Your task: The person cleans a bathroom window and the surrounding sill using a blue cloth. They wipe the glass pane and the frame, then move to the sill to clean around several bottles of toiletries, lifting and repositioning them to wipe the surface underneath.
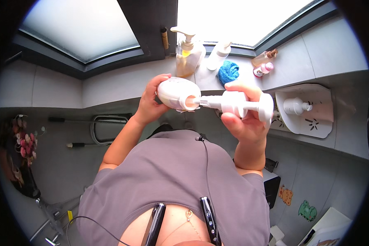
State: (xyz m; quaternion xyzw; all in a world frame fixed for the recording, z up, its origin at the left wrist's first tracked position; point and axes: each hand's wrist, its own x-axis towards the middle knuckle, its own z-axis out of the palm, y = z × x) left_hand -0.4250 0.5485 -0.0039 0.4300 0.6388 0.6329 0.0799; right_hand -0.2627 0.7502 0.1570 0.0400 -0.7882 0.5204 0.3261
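Observation:
In the head view, my left hand [150, 100] grips a white plastic bottle [175, 90], tilted so that its uncapped neck faces right. My right hand [246, 118] holds a white pump dispenser top [233, 104] sideways by its collar. The tip of the pump's tube lies at the bottle's mouth; how far it reaches inside I cannot tell. Behind the hands, on the tiled ledge [117, 84], are a clear pump bottle [185, 58] with yellowish liquid, a white pump bottle [218, 55] and a crumpled blue cloth [228, 72].
A brown-topped pump bottle [264, 58] and a small pink-capped bottle [263, 69] stand farther right on the ledge. A white wall basket [321, 123] at the right holds another white bottle [295, 106]. Window frames border the ledge. Artificial flowers [26, 144] are at the far left.

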